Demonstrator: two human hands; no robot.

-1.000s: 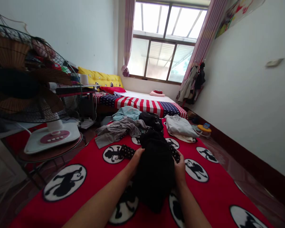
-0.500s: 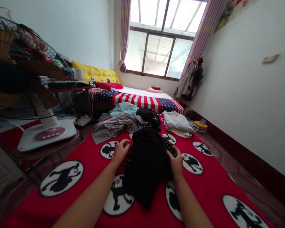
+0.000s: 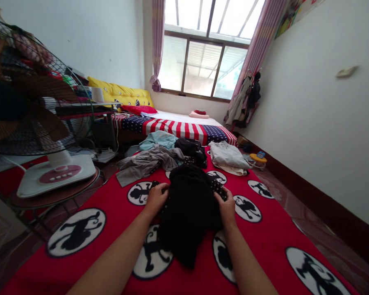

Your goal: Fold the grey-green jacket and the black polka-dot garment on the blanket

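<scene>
A black garment [image 3: 187, 213] with white-dotted edges lies bunched on a red blanket [image 3: 107, 246] printed with monkey figures in white circles. My left hand [image 3: 156, 198] is closed on the garment's dotted cloth at its left side, and a bit of that cloth sticks out beyond the fingers. On the opposite side my right hand [image 3: 226, 201] pinches another dotted part [image 3: 217, 187] between thumb and fingers. The garment's black body spreads between both hands, its lower end pointing toward me.
Beyond the garment lie grey clothes [image 3: 147, 160], a light blue cloth [image 3: 158, 140] and dark clothes [image 3: 192, 149]. A stack of pale clothes [image 3: 227, 157] sits to their right. At left, a fan [image 3: 57, 170] stands on a round stool [image 3: 58, 190]. Another bed [image 3: 178, 128] is under the window.
My left hand has shifted slightly and dotted cloth now shows past its fingers. The right hand keeps its hold. The whole view has moved a little.
</scene>
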